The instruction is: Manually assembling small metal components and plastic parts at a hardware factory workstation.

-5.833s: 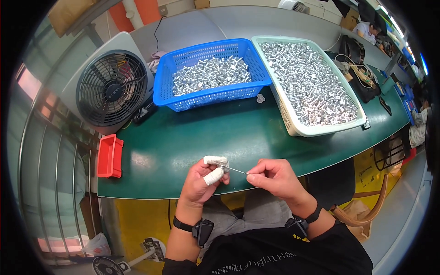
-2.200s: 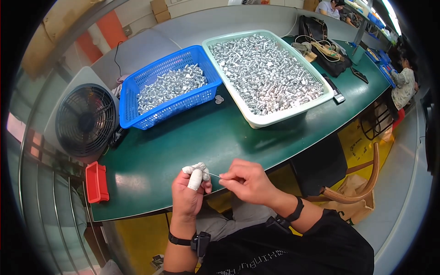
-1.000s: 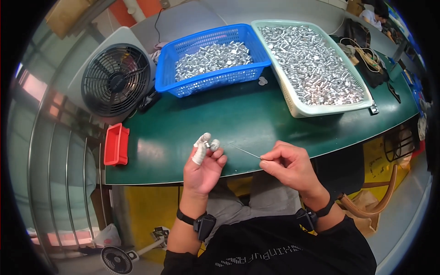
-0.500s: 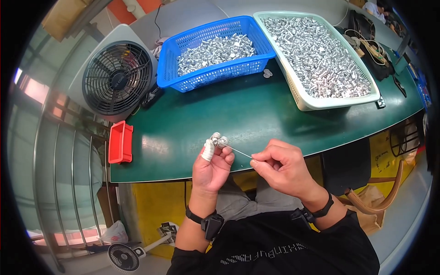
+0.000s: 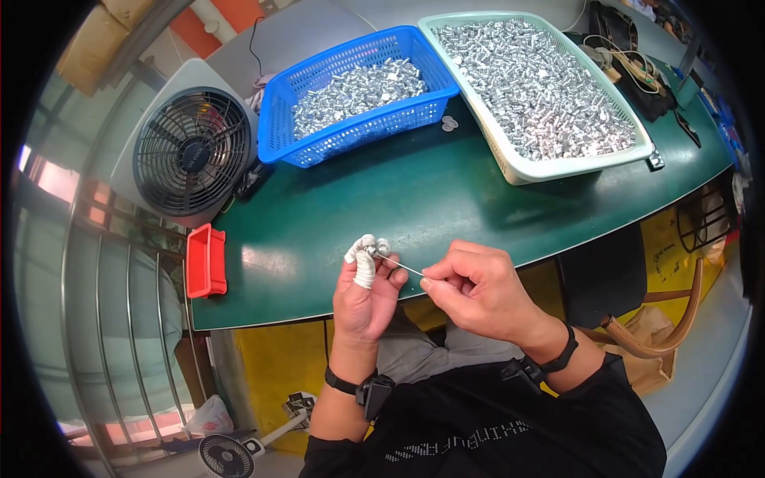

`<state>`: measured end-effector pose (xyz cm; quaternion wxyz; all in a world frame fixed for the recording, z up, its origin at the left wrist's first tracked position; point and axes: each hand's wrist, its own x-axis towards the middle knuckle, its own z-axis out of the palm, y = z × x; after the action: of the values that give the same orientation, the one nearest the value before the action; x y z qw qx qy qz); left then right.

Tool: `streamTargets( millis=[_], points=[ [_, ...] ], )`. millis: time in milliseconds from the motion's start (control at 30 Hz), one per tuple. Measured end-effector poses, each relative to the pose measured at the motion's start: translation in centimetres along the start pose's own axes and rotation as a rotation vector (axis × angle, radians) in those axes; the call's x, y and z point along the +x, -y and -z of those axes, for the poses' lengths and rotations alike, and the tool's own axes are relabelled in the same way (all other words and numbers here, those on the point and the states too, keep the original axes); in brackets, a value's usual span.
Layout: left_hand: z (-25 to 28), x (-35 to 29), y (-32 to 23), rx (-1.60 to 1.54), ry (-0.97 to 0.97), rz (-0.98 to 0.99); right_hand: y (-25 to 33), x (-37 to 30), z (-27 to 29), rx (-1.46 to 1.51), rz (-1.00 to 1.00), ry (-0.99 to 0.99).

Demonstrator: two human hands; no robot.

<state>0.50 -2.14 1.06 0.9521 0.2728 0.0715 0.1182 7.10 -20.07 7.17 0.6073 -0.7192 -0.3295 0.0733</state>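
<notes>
Filling most of the view is a green tabletop (image 5: pixel 335 211), with a pale basket (image 5: pixel 574 167) and a blue basket (image 5: pixel 366 131) side by side toward its far edge, both heaped with shiny metal bits (image 5: pixel 542 95). Right hand (image 5: pixel 478 291) and left hand (image 5: pixel 368 301) are over the near edge; a little red tray (image 5: pixel 199 267) sits by the left edge. Right's pinching a thin rod (image 5: pixel 405 266), aimed at a tiny metal part (image 5: pixel 371 250) gripped in the left's white-wrapped fingertips. Too small to tell if the tip's inside.

the green table (image 5: pixel 319 211) has a box fan (image 5: pixel 195 153) at left, a black bag (image 5: pixel 657 106) far right.
</notes>
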Motion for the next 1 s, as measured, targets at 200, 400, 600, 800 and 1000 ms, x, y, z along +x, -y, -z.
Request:
streamTargets(
  millis=[200,400,600,800,1000],
  points=[
    [-0.3,0.0,0.1,0.248,0.011,-0.194,-1.9,-0.1,0.4,0.325,-0.334,0.091],
    [0.0,0.1,-0.5,0.262,0.078,-0.132,-2.8,-0.4,0.6,0.664,-0.503,0.112],
    [-0.6,-0.1,-1.3,0.232,0.116,-0.059,-4.0,-0.6,0.6,0.930,-0.561,0.176],
    [-0.9,-0.2,-0.3,0.754,-0.097,-0.299,-3.6,-0.5,0.6,0.666,-0.492,0.107],
    [-1.3,0.0,-0.9,0.261,0.012,-0.041,-4.5,-0.5,1.1,0.969,-0.583,0.183]
  ],
)
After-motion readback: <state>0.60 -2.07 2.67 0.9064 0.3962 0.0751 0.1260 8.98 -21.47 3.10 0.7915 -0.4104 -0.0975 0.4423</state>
